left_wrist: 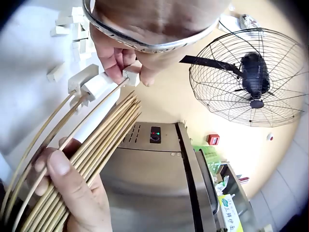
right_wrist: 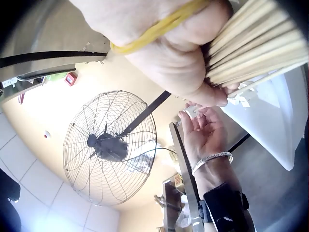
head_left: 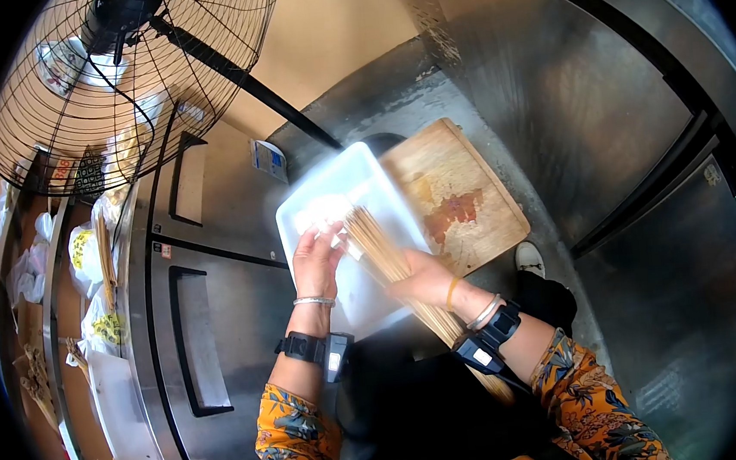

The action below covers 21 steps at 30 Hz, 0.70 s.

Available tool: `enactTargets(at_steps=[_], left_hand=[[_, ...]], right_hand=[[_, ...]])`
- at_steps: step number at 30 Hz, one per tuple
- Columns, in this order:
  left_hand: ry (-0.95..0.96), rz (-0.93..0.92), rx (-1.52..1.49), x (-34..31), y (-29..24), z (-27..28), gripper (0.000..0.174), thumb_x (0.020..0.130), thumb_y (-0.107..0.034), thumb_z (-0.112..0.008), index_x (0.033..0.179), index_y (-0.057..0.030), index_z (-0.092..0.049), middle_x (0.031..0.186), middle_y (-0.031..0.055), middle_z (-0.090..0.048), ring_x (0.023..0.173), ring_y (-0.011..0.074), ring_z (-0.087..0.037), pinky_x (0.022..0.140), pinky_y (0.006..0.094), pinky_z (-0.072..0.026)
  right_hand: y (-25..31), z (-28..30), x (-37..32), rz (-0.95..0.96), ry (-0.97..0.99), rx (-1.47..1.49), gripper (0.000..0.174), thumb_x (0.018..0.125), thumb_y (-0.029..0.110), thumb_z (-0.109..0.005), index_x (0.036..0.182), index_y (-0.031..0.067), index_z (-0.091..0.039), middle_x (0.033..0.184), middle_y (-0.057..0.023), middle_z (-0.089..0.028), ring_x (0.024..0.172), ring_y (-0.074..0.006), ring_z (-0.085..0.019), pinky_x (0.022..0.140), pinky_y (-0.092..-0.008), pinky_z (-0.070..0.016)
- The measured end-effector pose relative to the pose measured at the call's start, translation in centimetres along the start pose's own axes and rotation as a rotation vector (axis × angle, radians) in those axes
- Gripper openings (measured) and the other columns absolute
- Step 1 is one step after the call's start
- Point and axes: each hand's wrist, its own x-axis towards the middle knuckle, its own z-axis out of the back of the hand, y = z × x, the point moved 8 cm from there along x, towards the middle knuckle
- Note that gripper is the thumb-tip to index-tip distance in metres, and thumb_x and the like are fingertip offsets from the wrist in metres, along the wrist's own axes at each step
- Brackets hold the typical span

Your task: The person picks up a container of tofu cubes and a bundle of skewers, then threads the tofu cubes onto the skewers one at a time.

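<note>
The right hand (head_left: 428, 279) grips a thick bundle of thin wooden sticks (head_left: 370, 238), its thumb lying along them in the left wrist view. A few sticks stand apart from the bundle, with white blocks (left_wrist: 83, 77) on their tips. The left hand (head_left: 317, 264) pinches a small white block (left_wrist: 131, 76) between thumb and fingers, at the tip of one stick. Below both hands is a white tub (head_left: 363, 304); more white blocks (left_wrist: 60, 31) lie in it. In the right wrist view the left hand (right_wrist: 205, 133) holds its block (right_wrist: 192, 111) beside the bundle.
A stained wooden board (head_left: 493, 220) lies right of the tub, near a shoe (head_left: 529, 258). A caged fan (head_left: 136, 84) stands at upper left. Steel cabinets (head_left: 219, 319) flank both sides. Shelves at far left hold plastic bags (head_left: 84, 252).
</note>
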Motion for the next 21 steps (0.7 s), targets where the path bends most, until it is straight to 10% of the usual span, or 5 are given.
enactTargets(at_steps=[21], left_hand=[[-0.051,-0.042,0.179,-1.6,-0.2,0.5,0.024,0.09,-0.007,-0.055,0.111,0.0014,-0.059,0.099,0.0103,-0.064,0.089,0.0165,-0.062,0.076,0.0293,-0.0568]], right_hand=[[-0.7,-0.3,0.4,0.09,-0.017,0.03,0.04,0.074,0.008,-0.064,0.112,0.0006,-0.055,0.096,-0.0094,-0.061,0.086,-0.0172,-0.059,0.075,-0.0292,-0.0479]])
